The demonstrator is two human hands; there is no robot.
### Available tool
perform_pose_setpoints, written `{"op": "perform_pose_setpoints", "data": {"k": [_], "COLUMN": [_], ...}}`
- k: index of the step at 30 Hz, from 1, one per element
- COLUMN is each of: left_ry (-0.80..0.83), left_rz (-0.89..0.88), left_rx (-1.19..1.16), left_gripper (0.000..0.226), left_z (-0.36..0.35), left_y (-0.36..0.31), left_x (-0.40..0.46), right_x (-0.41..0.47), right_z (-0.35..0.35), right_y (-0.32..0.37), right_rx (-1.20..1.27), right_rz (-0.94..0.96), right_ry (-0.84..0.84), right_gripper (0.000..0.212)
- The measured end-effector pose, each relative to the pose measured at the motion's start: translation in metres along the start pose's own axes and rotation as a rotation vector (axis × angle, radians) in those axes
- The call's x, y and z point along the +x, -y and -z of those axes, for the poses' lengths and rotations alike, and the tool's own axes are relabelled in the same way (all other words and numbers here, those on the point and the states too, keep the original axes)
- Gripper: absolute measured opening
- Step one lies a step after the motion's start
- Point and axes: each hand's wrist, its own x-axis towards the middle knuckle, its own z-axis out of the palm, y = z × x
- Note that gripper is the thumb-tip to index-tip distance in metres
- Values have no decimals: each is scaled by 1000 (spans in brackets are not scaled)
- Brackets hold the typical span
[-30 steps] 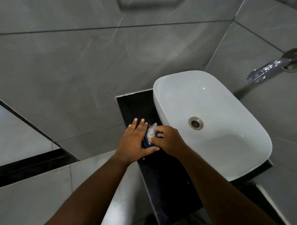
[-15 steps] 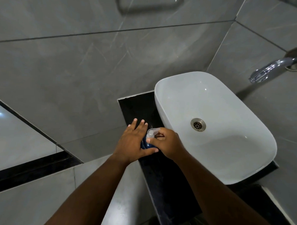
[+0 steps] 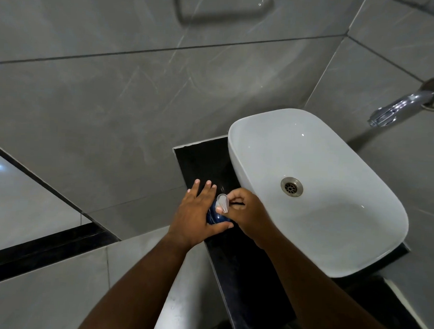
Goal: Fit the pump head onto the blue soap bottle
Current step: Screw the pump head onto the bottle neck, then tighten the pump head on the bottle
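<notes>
The blue soap bottle (image 3: 213, 217) stands on the black counter (image 3: 243, 272) just left of the basin, mostly hidden by my hands. My left hand (image 3: 196, 218) wraps its left side, fingers stretched flat and thumb across the front. On top of the bottle sits the clear plastic pump head (image 3: 221, 202), nozzle pointing up and left. My right hand (image 3: 247, 215) pinches the pump head between thumb and fingers. Whether the pump's collar is fully seated on the neck is hidden.
A white oval basin (image 3: 316, 193) with a metal drain (image 3: 291, 187) sits right of the bottle. A chrome tap (image 3: 402, 105) juts from the grey tiled wall at upper right. The counter's left edge drops off to lower tiles.
My right hand has turned the pump head, so its nozzle swung from pointing up toward the left. My left hand keeps the same hold on the bottle. The camera shifted slightly.
</notes>
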Motion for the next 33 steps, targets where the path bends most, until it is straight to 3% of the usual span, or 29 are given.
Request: {"op": "perform_pose_setpoints", "data": {"k": [4,9,14,22,28,33], "left_ry": [13,0,-14,0,-21,-8], "left_rz": [-7,-11,-23,-18,-28,-21], "left_rx": [0,-7,15,-2,-26,-46], "left_gripper": [108,109,106,104,104,101], "left_z": [0,-2,-3,-5,-7,-7], "left_y": [0,0,2,4,5,6], "left_x": [1,1,2,2,4,4], "right_x": [-1,0,1,4,4,6], "right_z": [2,1,2,-2,3,-4], "right_y": [2,3,8,10,13,11], "right_rx": [-13,-69,-25,-253,-83,-257], "right_rz": [-1,-33,-22,10,-18,-15], "right_ry": [110,66,125,49,201,76], "right_gripper": [38,31,42,24,35,19]}}
